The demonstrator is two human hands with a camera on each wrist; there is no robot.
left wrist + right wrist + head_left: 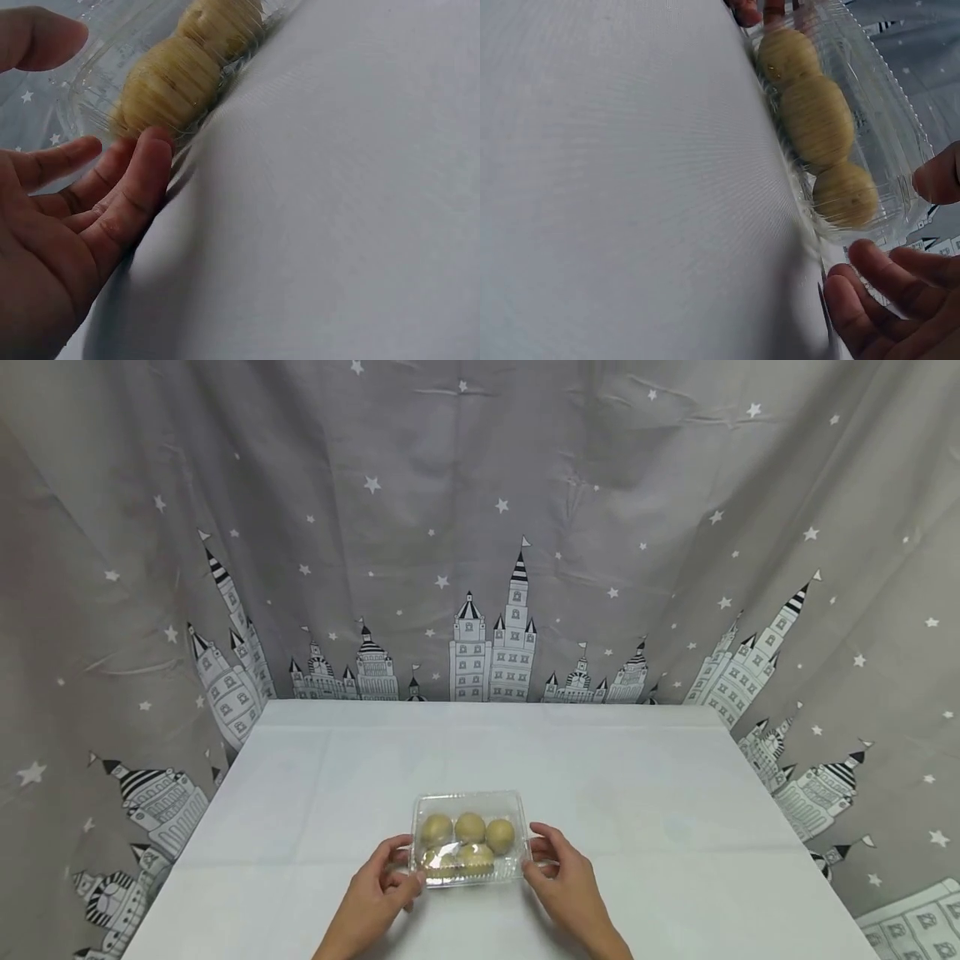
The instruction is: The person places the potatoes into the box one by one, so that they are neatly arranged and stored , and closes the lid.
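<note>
A clear plastic clamshell box (510,868) with a ridged wall lies on the white table, holding several round, yellow-brown, potato-like pieces (470,827). At its left end is my left hand (381,885), thumb by the front corner and fingers along the side. The left wrist view shows the fingertips (156,139) right at the box's lower edge, with the thumb held apart from them. My right hand (566,881) is at the opposite end, fingers loosely extended. In the right wrist view its thumb (939,178) overlaps the box's rim and its fingers lie close below the corner.
The white-covered table (637,793) stretches out around the box. Behind it and along both sides hangs a grey curtain (600,527) printed with stars and castle towers.
</note>
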